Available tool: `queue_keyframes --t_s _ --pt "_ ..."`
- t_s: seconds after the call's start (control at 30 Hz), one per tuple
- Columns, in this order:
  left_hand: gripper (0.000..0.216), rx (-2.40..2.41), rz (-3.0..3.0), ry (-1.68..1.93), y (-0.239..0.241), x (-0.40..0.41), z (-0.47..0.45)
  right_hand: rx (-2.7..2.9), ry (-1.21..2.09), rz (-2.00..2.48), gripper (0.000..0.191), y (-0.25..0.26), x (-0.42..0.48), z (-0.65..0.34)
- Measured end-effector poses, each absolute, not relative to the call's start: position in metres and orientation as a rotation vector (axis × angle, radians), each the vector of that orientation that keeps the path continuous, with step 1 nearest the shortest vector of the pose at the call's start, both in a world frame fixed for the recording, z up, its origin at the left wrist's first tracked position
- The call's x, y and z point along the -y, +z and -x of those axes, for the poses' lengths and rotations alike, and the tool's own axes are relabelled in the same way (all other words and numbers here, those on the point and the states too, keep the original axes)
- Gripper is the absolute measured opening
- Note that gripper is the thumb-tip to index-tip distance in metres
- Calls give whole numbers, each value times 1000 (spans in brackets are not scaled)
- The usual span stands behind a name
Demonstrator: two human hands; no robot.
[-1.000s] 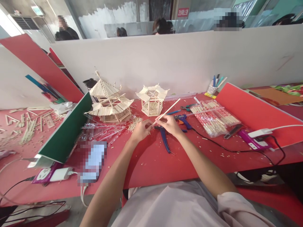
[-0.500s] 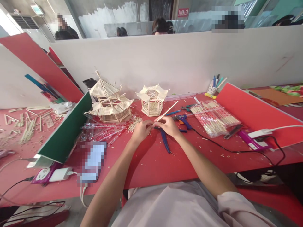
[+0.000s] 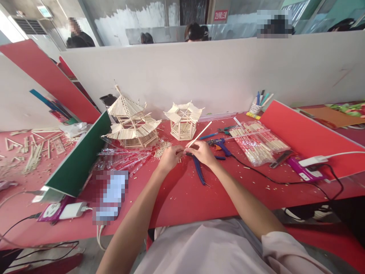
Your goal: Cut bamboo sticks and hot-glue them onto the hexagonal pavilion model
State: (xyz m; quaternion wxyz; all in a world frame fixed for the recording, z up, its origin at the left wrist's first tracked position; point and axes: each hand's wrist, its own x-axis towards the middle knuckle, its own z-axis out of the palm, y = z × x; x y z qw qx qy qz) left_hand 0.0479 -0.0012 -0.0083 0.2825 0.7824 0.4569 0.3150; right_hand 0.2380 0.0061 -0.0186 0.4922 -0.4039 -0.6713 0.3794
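Note:
A slim wooden chopstick [image 3: 200,134] slants up and to the right from between my fingers. My right hand [image 3: 204,153] is closed in a pinch around its lower part. Fingertips of my left hand [image 3: 170,158] are pinched together at the chopstick's lower end, which they partly hide. Below my right hand lie blue-handled pliers [image 3: 199,170], their head partly covered. Behind my hands stands a small open-topped wooden stick pavilion [image 3: 184,121]. A taller pavilion with a pointed roof [image 3: 131,123] is at its left. Short cut stick pieces [image 3: 162,149] are heaped beside my left hand.
A blue glue gun [image 3: 221,144] with a black cord and packs of chopsticks [image 3: 256,141] lie right. Plastic wrappers [image 3: 122,158] and a phone [image 3: 112,196] are left. Green [image 3: 81,160] and red [image 3: 313,140] boards flank the workspace; a white partition [image 3: 213,72] stands behind.
The chopstick's upper tip has shifted slightly to the left. Both hands stay in nearly the same place, still pinched together.

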Motion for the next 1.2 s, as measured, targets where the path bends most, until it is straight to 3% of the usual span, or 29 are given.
queue_keyframes --t_s 0.57,0.83,1.07,1.2 --pt "23 -1278 -2164 852 -7 1 -48 1691 876 986 35 -20 -5 -237" --pt "18 -1267 -1953 943 -17 -10 -40 1659 814 1049 23 -7 -10 -256" --pt "25 -1221 -1591 1089 -24 -19 -36 1772 383 1541 17 -3 -22 -333" --pt "25 -1232 -1574 1112 -21 -17 -37 1955 382 1878 31 -10 -19 -363"
